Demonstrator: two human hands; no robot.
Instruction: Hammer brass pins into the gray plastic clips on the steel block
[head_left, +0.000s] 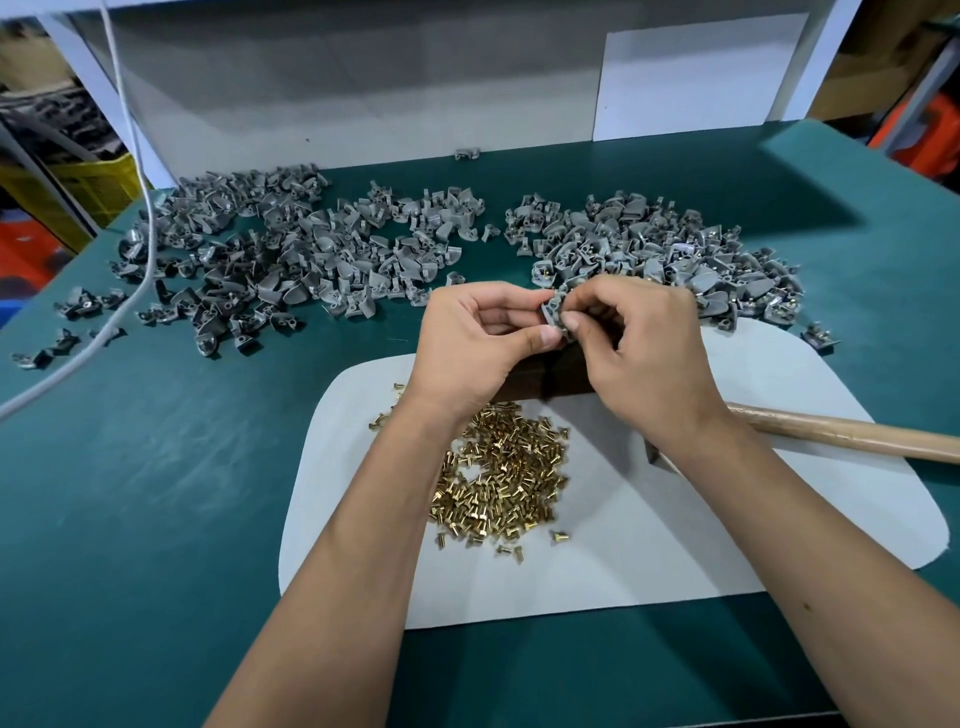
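above the dark steel block (540, 376), both hands are meeting over one gray clip (555, 312). the left hand (470, 343) is pinching the clip between thumb and fingers, holding it up just over the block. the right hand (641, 340) is pinching at the clip's near edge with thumb and forefinger, seemingly seating a pin, though no pin is showing between the fingertips. doing this well is likely meaning getting the pin sitting straight in its hole before the clip is going down flat on the block, so that a blow is driving it true rather than bending it.

going left to right across the green table (156, 467): a white cable (140, 171) is trailing down, a big heap of bare clips (270, 254) is lying spread, the loose brass pins (498, 478) are lying piled on a white mat (675, 519), another heap of clips (660, 249), some showing brass, is sitting far right, and the hammer's wooden handle (841, 434) is resting ungripped on the mat. behind, a gray backboard and crates are standing.
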